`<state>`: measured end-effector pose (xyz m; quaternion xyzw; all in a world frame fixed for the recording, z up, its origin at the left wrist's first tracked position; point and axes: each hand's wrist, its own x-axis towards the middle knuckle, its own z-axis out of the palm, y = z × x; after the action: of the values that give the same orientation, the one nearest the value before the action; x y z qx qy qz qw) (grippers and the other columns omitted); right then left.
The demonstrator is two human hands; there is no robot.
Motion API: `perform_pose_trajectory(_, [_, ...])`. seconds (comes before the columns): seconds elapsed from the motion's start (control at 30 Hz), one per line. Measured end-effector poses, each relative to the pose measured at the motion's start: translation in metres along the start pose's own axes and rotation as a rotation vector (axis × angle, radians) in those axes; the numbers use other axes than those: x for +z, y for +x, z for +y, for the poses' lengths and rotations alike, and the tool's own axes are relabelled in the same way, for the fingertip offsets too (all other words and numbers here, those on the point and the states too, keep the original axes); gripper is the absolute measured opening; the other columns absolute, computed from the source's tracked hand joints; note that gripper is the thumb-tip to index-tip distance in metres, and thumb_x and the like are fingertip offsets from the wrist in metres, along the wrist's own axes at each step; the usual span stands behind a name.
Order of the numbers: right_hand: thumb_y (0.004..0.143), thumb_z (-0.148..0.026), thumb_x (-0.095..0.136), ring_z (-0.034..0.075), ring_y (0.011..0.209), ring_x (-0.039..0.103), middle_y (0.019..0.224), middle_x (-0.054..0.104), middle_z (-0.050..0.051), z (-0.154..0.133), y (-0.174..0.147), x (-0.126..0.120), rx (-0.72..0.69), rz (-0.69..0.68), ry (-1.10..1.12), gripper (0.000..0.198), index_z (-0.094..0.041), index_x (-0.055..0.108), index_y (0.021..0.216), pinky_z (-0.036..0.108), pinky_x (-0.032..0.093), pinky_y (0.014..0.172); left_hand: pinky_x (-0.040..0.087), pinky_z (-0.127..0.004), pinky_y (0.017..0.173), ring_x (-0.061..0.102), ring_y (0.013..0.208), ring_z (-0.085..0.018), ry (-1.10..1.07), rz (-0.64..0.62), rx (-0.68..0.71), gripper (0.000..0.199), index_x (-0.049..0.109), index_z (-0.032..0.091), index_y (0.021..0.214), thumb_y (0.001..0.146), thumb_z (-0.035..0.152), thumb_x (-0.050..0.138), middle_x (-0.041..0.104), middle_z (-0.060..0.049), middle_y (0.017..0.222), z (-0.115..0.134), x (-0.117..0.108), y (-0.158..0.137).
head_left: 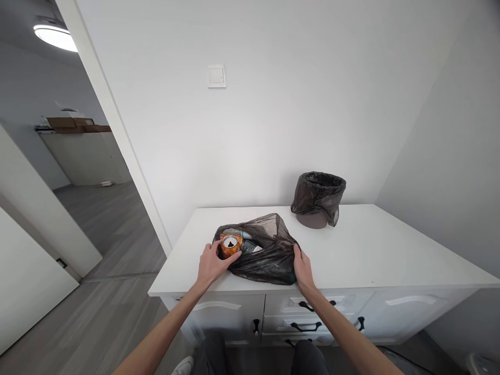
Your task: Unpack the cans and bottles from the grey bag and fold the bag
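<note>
A thin black plastic bag [269, 268] lies on the white cabinet top, its mouth spread apart. At the bag's left end, my left hand [214, 264] has its thumb and fingers around an orange drink can [231, 245], whose opened top faces me. Beside the can, a clear plastic bottle [250, 246] shows inside the bag; its lower part is hidden. My right hand [303, 266] grips the bag's right edge, with the plastic bunched under its fingers.
A small bin [314, 220] lined with a black bag stands at the back right of the cabinet top [375, 250]. Drawers with black handles [307, 327] are below the front edge. A light switch [216, 76] is on the wall; a doorway opens at left.
</note>
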<state>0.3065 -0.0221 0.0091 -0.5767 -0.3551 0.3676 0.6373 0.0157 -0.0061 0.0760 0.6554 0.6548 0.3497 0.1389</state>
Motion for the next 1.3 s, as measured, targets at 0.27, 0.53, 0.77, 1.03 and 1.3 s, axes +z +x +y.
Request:
perform_pose_trajectory(0.27, [0.089, -0.07, 0.051, 0.029, 0.141, 0.051, 0.148, 0.06, 0.009, 0.015, 0.002, -0.009, 0.013, -0.058, 0.028, 0.076, -0.015, 0.065, 0.14, 0.039, 0.033, 0.122, 0.048, -0.041, 0.1, 0.061, 0.12, -0.032, -0.375, 0.12, -0.049, 0.069, 0.067, 0.023, 0.126, 0.071, 0.064, 0.081, 0.065, -0.011, 0.13, 0.004, 0.002, 0.007])
perform_pose_trajectory(0.53, [0.091, -0.07, 0.051, 0.029, 0.139, 0.053, 0.145, 0.063, 0.011, 0.013, -0.005, -0.013, -0.02, -0.087, -0.032, 0.075, -0.013, 0.067, 0.136, 0.04, 0.031, 0.123, 0.052, -0.038, 0.104, 0.063, 0.126, -0.025, -0.732, 0.336, 0.082, 0.058, 0.054, 0.022, 0.134, 0.087, 0.05, 0.074, 0.064, -0.012, 0.139, 0.009, -0.04, 0.027])
perform_pose_trajectory(0.77, [0.09, -0.072, 0.049, 0.031, 0.138, 0.054, 0.147, 0.06, 0.012, 0.014, -0.005, -0.013, -0.04, -0.104, -0.077, 0.08, -0.012, 0.064, 0.14, 0.042, 0.032, 0.123, 0.052, -0.045, 0.105, 0.065, 0.121, -0.031, -0.386, 0.458, -0.129, 0.079, 0.051, 0.018, 0.135, 0.074, 0.058, 0.08, 0.065, -0.015, 0.132, -0.048, -0.057, 0.028])
perform_pose_trajectory(1.03, [0.091, -0.07, 0.051, 0.032, 0.136, 0.056, 0.145, 0.062, 0.011, 0.018, -0.004, -0.015, -0.06, -0.107, -0.087, 0.076, -0.014, 0.065, 0.14, 0.044, 0.035, 0.121, 0.051, -0.046, 0.103, 0.065, 0.118, -0.033, -0.205, 0.362, -0.177, 0.085, 0.049, 0.015, 0.135, 0.072, 0.065, 0.075, 0.065, -0.019, 0.131, -0.08, -0.049, 0.033])
perform_pose_trajectory(1.3, [0.091, -0.072, 0.049, 0.032, 0.136, 0.055, 0.145, 0.062, 0.013, 0.018, -0.005, -0.012, -0.056, -0.113, -0.094, 0.078, -0.012, 0.067, 0.137, 0.043, 0.032, 0.122, 0.041, -0.052, 0.113, 0.048, 0.136, -0.038, -0.112, 0.459, -0.121, 0.089, 0.043, 0.015, 0.139, 0.069, 0.055, 0.08, 0.053, -0.019, 0.139, -0.052, -0.057, 0.04])
